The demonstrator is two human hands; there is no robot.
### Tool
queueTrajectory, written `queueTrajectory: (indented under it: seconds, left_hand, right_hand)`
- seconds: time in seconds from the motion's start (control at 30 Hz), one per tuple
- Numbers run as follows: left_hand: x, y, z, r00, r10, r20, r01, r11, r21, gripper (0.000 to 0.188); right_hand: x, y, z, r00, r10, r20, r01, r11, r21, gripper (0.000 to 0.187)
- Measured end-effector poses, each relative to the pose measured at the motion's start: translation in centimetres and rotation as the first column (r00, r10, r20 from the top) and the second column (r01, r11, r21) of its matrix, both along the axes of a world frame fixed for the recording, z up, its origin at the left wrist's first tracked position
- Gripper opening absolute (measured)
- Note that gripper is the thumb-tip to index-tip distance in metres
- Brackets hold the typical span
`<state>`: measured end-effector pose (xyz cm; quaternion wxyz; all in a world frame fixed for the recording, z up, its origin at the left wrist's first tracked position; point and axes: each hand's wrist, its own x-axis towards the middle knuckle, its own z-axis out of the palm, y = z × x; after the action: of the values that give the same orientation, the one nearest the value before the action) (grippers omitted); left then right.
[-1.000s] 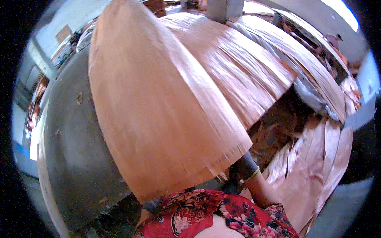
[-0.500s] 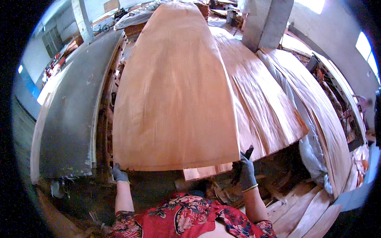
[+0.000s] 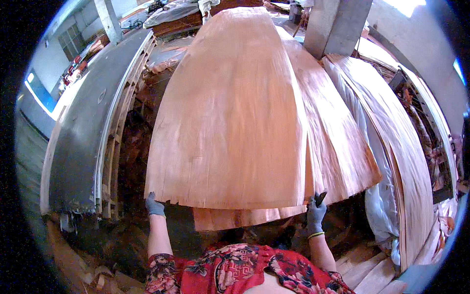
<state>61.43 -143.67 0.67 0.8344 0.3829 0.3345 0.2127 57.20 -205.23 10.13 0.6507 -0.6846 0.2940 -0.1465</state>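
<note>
A long, thin sheet of reddish-brown wood veneer (image 3: 225, 132) stretches away from me, its near edge lifted above the floor. At the near left corner, my left hand (image 3: 155, 206), in a grey glove, is closed on the edge. My right hand (image 3: 316, 218), gloved the same way, is closed at the near right corner. A short dark object (image 3: 320, 198) sticks up from the right hand; its kind is unclear. Beneath the held sheet, the edge of another veneer sheet (image 3: 245, 219) shows. Wrinkled veneer (image 3: 345, 152) lies to the right, partly overlapped by the held sheet.
To the left, a dark grey panel (image 3: 81, 147) tops a stack on wooden pallets (image 3: 117, 147). A tall veneer stack (image 3: 391, 127) with plastic sheeting (image 3: 382, 210) stands at right. Beyond it rises a concrete pillar (image 3: 338, 29). Wood scraps (image 3: 374, 277) lie near my right side.
The held veneer sheet and both hands have shifted slightly right in the view. More of the sheet underneath shows below the near edge, and the gap beside the left stack looks wider.
</note>
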Motion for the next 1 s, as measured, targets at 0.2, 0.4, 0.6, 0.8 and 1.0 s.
queueTrajectory:
  seconds: [0.2,0.4,0.6,0.8,1.0]
  left_hand:
    - [-1.3,-10.9,0.3,0.994,-0.091,0.06,0.091,0.996,0.01,0.044]
    - [-2.0,-19.2,-0.6,0.994,-0.094,0.056,0.096,0.995,-0.024,0.044]
    - [-2.1,-25.6,-4.6,0.973,-0.069,0.219,0.121,0.965,-0.235,0.059]
    - [-3.2,-26.0,-9.2,0.999,0.027,0.04,-0.024,0.997,-0.073,0.069]
    - [-5.6,-34.5,-10.9,0.999,-0.036,-0.01,0.032,0.967,-0.253,0.063]
  right_hand:
    - [0.7,-11.6,-2.8,0.948,-0.046,-0.315,-0.147,0.814,-0.562,0.033]
    - [1.9,-19.8,-1.4,0.887,-0.113,-0.448,-0.243,0.711,-0.66,0.035]
    - [2.8,-32.0,-5.5,0.977,0.045,-0.208,-0.172,0.742,-0.647,0.041]
    - [6.0,-37.4,-4.9,0.955,0.132,-0.266,-0.276,0.724,-0.632,0.038]
    - [4.5,-47.9,-10.2,0.988,0.136,-0.076,-0.155,0.806,-0.572,0.047]
